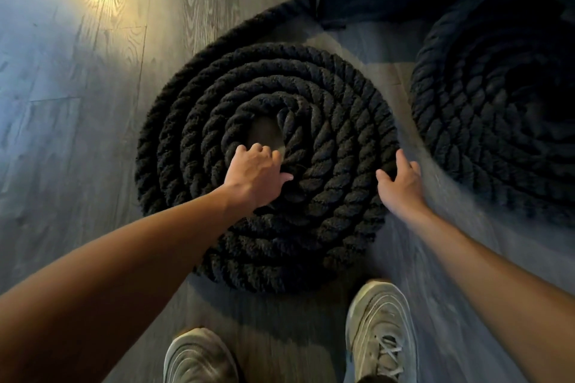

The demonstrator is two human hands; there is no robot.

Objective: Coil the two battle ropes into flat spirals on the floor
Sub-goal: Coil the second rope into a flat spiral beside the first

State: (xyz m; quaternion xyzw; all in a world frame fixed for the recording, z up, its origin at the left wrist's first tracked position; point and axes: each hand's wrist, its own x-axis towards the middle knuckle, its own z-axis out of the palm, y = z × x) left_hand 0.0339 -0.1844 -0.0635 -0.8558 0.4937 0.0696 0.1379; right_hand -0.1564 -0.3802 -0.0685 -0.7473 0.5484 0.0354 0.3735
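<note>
Just behind the coiled rope [342, 121], a black beam [357, 0].

1. The centre coil [326, 134] lies flat on the floor [77, 102].
2. Right of it, apart, lies a second coil [497, 121].
3. Beyond it stands a metal frame [357, 6]; the loose tail [249, 26] runs there from its left edge.
4. Two shoes [379, 329] stand on its near side.
5. The left hand [255, 174] lies on its inner turns, the right hand [401, 183] at its right rim.

Both my bare arms reach forward and down. My left hand [258, 171] lies palm down, fingers curled over an inner turn of the rope coil [326, 102], thumb stuck out sideways. My right hand [401, 179] is spread, fingers fairly straight, against the coil's outer edge.
</note>
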